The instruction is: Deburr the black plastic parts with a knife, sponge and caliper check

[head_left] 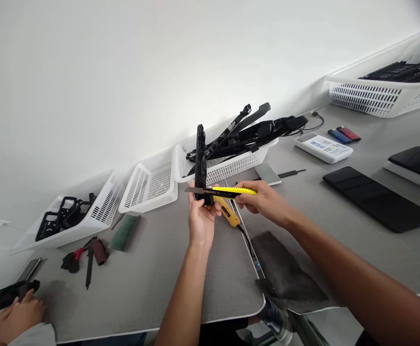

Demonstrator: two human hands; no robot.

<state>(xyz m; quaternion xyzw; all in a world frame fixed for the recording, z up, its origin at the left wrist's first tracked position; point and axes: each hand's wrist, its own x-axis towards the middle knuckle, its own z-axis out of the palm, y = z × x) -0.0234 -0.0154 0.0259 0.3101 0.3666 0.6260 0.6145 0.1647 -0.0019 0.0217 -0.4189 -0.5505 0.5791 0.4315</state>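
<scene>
My left hand (201, 218) holds a long black plastic part (200, 161) upright by its lower end, above the grey table (152, 283). My right hand (263, 201) grips a yellow utility knife (227, 191) held level, its blade pointing left and lying against the part's lower end. Just below the knife, a second yellow-handled tool (228, 212) with a black cord lies on the table.
White baskets (148, 185) line the wall; one (231, 166) holds several black parts, another (379, 93) sits far right. Black flat devices (379, 197), a white device (323, 146), a dark cloth (285, 271) and small tools (87, 257) lie around. Another person's hand (18, 315) holds a black part at bottom left.
</scene>
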